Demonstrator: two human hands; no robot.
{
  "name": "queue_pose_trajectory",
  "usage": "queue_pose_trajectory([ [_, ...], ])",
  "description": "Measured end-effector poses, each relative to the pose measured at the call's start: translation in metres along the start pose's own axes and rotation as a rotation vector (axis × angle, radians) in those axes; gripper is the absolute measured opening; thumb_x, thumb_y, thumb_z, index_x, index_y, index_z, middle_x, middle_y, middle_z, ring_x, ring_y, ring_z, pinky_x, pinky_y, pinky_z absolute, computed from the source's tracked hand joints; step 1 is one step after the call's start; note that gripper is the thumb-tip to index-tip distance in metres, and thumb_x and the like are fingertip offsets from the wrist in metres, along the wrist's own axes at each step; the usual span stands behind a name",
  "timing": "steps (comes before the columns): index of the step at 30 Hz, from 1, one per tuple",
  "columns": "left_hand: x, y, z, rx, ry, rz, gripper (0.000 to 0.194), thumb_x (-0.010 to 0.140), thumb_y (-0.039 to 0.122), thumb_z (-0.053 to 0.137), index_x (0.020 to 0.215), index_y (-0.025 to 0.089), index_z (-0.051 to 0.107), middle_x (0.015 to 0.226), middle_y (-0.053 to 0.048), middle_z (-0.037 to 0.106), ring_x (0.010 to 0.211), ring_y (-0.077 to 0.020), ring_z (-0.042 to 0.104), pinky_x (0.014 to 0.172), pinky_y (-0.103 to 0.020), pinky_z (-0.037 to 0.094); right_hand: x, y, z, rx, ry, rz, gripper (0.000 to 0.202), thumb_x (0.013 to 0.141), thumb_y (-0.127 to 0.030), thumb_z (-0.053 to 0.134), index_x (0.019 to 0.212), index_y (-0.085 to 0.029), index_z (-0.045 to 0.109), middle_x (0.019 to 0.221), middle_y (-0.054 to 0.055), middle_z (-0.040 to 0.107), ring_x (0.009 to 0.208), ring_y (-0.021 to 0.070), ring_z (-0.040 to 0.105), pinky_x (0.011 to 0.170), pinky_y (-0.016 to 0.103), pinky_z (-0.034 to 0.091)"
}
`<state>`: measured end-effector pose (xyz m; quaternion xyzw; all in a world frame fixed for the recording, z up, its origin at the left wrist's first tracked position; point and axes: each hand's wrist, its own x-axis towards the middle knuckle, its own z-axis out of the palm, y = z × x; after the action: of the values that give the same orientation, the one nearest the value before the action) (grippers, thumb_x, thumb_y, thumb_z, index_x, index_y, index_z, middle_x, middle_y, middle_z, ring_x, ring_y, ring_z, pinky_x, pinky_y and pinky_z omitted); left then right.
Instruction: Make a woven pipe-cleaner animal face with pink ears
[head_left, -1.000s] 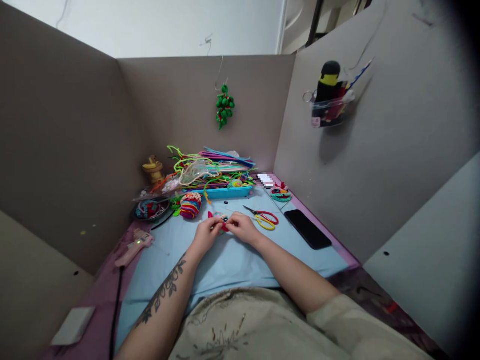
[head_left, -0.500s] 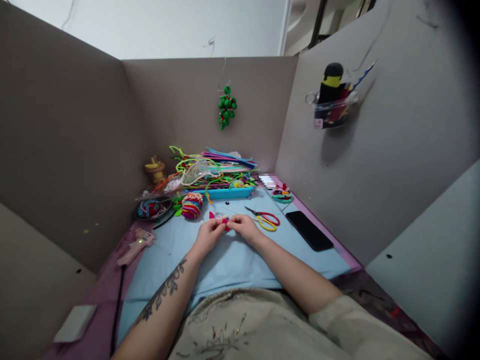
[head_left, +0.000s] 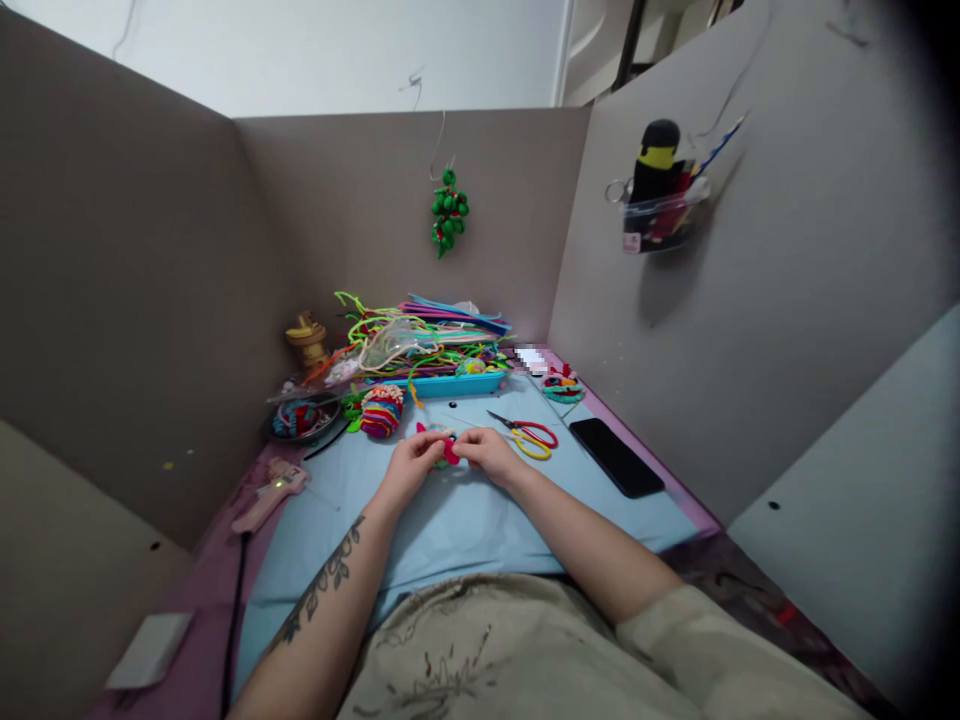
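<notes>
Both hands meet over the blue cloth (head_left: 420,530), fingertips pinching a small bright pink fuzzy piece (head_left: 451,452). My left hand (head_left: 414,462) is closed on its left side, and my right hand (head_left: 489,455) is closed on its right. The fingers cover part of the piece, so its full shape is hidden. Just behind the fingers lies a small multicoloured craft piece (head_left: 442,432), partly covered by the left hand. Scissors with red and yellow handles (head_left: 531,440) rest to the right of the right hand. A striped, multicoloured fuzzy ball (head_left: 382,412) sits behind the left hand.
A blue tray (head_left: 465,384) heaped with pipe cleaners (head_left: 427,335) stands at the back. On the left are a pink glue gun (head_left: 270,492) with a black cord and a dark bowl (head_left: 330,412). A black phone (head_left: 616,457) lies right. Grey partitions (head_left: 510,210) surround the table.
The pink piece shows more plainly between the fingertips, and the left fingers have shifted slightly on it. The whole view has moved a little; the other objects stay in place.
</notes>
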<state>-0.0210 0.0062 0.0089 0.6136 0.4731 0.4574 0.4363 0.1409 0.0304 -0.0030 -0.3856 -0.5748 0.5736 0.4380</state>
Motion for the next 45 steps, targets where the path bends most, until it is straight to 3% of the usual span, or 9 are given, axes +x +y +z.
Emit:
queue_pose_trajectory([
  [5, 0.001, -0.005, -0.002, 0.053, -0.049, 0.032, 0.029, 0.074, 0.042, 0.057, 0.073, 0.013, 0.062, 0.061, -0.001, 0.061, 0.05, -0.0087, 0.046, 0.046, -0.019, 0.034, -0.003, -0.001, 0.001, -0.125, -0.009, -0.036, 0.015, 0.061, -0.028, 0.065, 0.061, -0.013, 0.063, 0.046, -0.005, 0.049, 0.043, 0.0056, 0.036, 0.045, 0.02, 0.026],
  [9, 0.002, -0.006, 0.0, 0.029, -0.069, 0.018, 0.026, 0.074, 0.039, 0.058, 0.068, 0.013, 0.059, 0.058, 0.001, 0.058, 0.049, -0.0085, 0.046, 0.046, -0.019, 0.034, -0.004, -0.001, 0.001, -0.151, -0.038, -0.063, 0.015, 0.063, -0.028, 0.064, 0.062, -0.013, 0.064, 0.048, -0.004, 0.052, 0.045, 0.006, 0.038, 0.047, 0.02, 0.028],
  [11, 0.002, -0.005, 0.001, 0.007, -0.061, 0.005, 0.027, 0.074, 0.04, 0.058, 0.07, 0.013, 0.06, 0.06, 0.0, 0.06, 0.05, -0.009, 0.048, 0.046, -0.019, 0.035, -0.003, -0.001, 0.0, -0.148, -0.032, -0.049, 0.015, 0.063, -0.028, 0.064, 0.062, -0.013, 0.064, 0.047, -0.005, 0.051, 0.044, 0.0058, 0.037, 0.046, 0.02, 0.027],
  [16, 0.001, -0.002, -0.002, 0.013, -0.047, 0.007, 0.036, 0.074, 0.041, 0.058, 0.097, 0.013, 0.063, 0.074, -0.004, 0.067, 0.057, -0.013, 0.056, 0.045, -0.02, 0.038, -0.002, -0.001, -0.003, -0.15, -0.026, -0.035, 0.015, 0.063, -0.027, 0.064, 0.062, -0.013, 0.064, 0.047, -0.004, 0.052, 0.043, 0.0057, 0.038, 0.046, 0.02, 0.029],
  [23, 0.006, -0.014, -0.006, 0.289, -0.062, 0.253, 0.02, 0.074, 0.031, 0.06, 0.083, 0.017, 0.071, 0.081, -0.006, 0.07, 0.073, -0.0172, 0.062, 0.066, -0.025, 0.046, -0.001, 0.004, -0.002, -0.388, -0.026, -0.122, 0.013, 0.067, -0.024, 0.06, 0.063, -0.013, 0.065, 0.055, -0.001, 0.058, 0.051, 0.0086, 0.047, 0.05, 0.02, 0.034],
  [28, 0.005, -0.016, -0.006, 0.384, -0.03, 0.31, 0.016, 0.074, 0.027, 0.059, 0.079, 0.019, 0.071, 0.081, -0.005, 0.071, 0.074, -0.0166, 0.062, 0.069, -0.025, 0.046, 0.0, 0.004, -0.001, -0.582, 0.018, -0.292, 0.009, 0.068, -0.017, 0.06, 0.063, -0.015, 0.066, 0.062, 0.0, 0.06, 0.059, 0.0103, 0.052, 0.057, 0.021, 0.037],
  [33, 0.005, -0.009, -0.005, 0.167, 0.132, 0.127, 0.023, 0.072, 0.035, 0.06, 0.08, 0.015, 0.069, 0.069, -0.003, 0.068, 0.061, -0.0153, 0.06, 0.057, -0.023, 0.045, -0.005, -0.007, -0.004, -0.488, 0.056, -0.436, 0.015, 0.075, -0.02, 0.056, 0.084, -0.017, 0.069, 0.08, 0.004, 0.063, 0.073, 0.0125, 0.056, 0.062, 0.022, 0.042],
  [37, 0.008, -0.01, -0.004, -0.109, 0.208, 0.042, 0.029, 0.07, 0.038, 0.062, 0.082, 0.012, 0.065, 0.072, -0.005, 0.068, 0.064, -0.0153, 0.061, 0.061, -0.025, 0.048, -0.006, -0.006, -0.003, -0.539, 0.103, -0.53, 0.021, 0.073, -0.022, 0.061, 0.093, -0.017, 0.066, 0.082, 0.004, 0.062, 0.068, 0.0118, 0.053, 0.065, 0.024, 0.043],
  [45, 0.007, -0.01, 0.007, -0.182, 0.184, 0.015, 0.031, 0.067, 0.04, 0.066, 0.081, 0.012, 0.064, 0.067, -0.003, 0.066, 0.06, -0.0134, 0.06, 0.059, -0.025, 0.048, -0.005, 0.006, 0.008, -0.351, 0.145, -0.406, 0.029, 0.076, -0.028, 0.059, 0.102, -0.017, 0.059, 0.079, 0.003, 0.065, 0.07, 0.0142, 0.06, 0.064, 0.024, 0.046],
])
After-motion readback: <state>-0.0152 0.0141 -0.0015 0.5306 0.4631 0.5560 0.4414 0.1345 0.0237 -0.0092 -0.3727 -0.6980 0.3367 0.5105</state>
